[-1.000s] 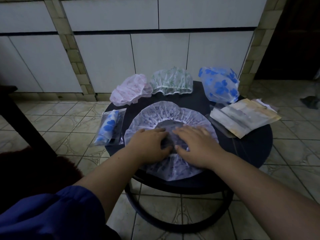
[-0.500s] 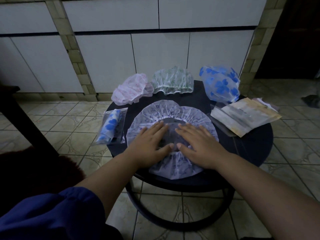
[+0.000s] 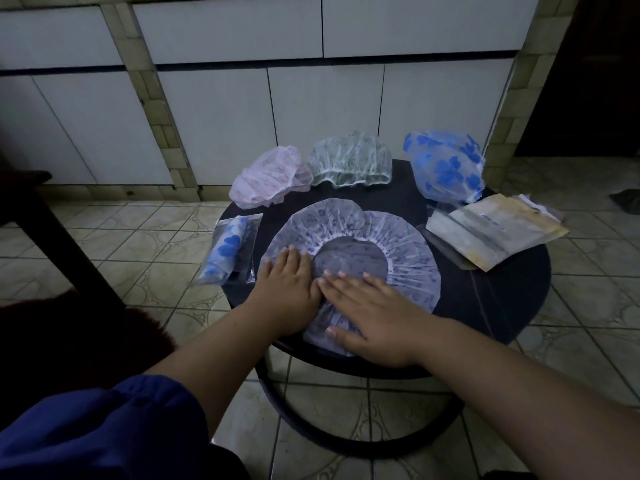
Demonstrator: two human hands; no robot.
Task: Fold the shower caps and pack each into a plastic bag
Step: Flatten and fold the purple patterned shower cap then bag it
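Observation:
A lilac patterned shower cap (image 3: 398,244) lies spread flat, opening up, in the middle of a small round black table (image 3: 512,303). My left hand (image 3: 285,289) presses flat on its left rim, fingers together. My right hand (image 3: 374,313) lies flat on its near part, fingertips reaching the dark opening. Along the table's far edge sit a pink cap (image 3: 268,178), a green cap (image 3: 349,159) and a blue-hearted cap (image 3: 445,166). A clear plastic bag holding a folded blue-hearted cap (image 3: 228,251) rests at the left edge. A stack of flat plastic bags (image 3: 491,230) lies at the right.
The table stands on a tiled floor before white cabinet doors (image 3: 214,123). A dark piece of furniture (image 3: 41,216) is at the left. My blue sleeve (image 3: 93,434) fills the lower left corner. A dark doorway (image 3: 595,74) is at the far right.
Both hands have slid over the lilac cap: the left moved out toward its left rim, the right stretched flatter across its near part. The cap lies more spread out.

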